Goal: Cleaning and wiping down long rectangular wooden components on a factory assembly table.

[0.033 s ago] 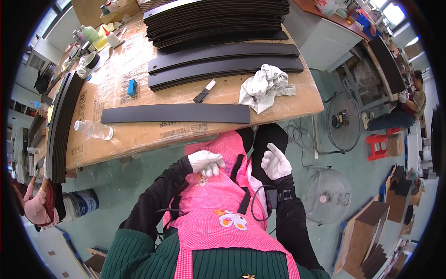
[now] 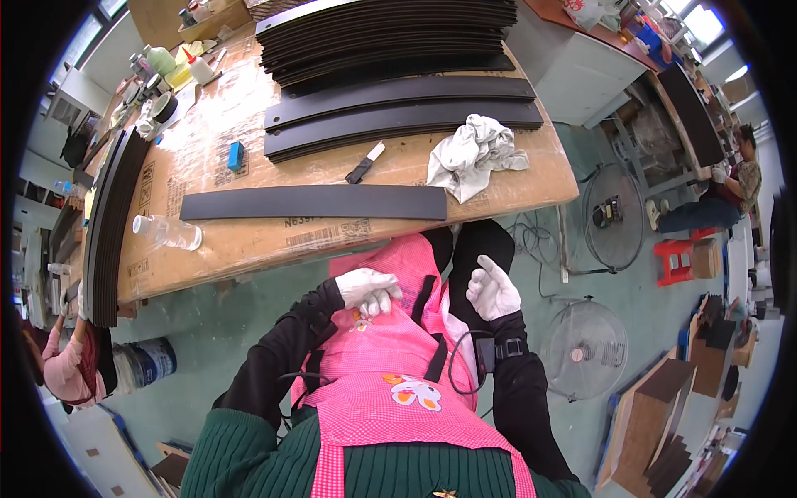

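Note:
My left hand [image 2: 368, 290], in a white glove, rests over the lap of my pink checked apron [image 2: 365, 365] with its fingers loosely bent and slightly apart. My right hand [image 2: 494, 292], gloved too, is held above my right leg, one finger stretched out and the others half curled. I see nothing in either hand. Beyond them on the table, a single long dark grey strip [image 2: 315, 202] lies near the front edge. Behind it are a black-handled tool with a pale tip [image 2: 365, 163], a crumpled white cloth [image 2: 475, 158] and a small blue block [image 2: 236, 155].
Stacked dark strips [image 2: 390, 41] fill the table's far side; another stack [image 2: 114, 224] stands at its left edge. A clear plastic bottle [image 2: 168, 231] lies near the front left corner. Floor fans [image 2: 585, 349] and cables are to my right. People work at far left and right.

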